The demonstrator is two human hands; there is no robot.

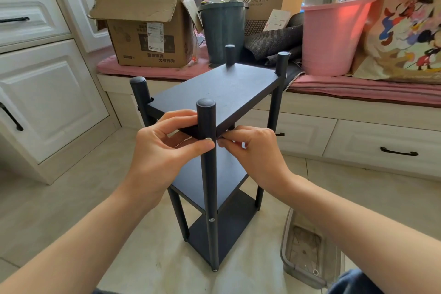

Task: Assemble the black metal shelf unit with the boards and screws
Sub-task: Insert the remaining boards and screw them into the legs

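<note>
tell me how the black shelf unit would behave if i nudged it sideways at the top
Probably tippy: the shelf unit stands tall and narrow on four thin posts with small feet on smooth floor tile, so it may slide or lean. It likely feels light, with thin boards. Both hands, left and right, are at the near post.

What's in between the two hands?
In the head view, the shelf's near black post stands between the left hand and the right hand. Both hands' fingertips meet at it, just under the top board.
</note>
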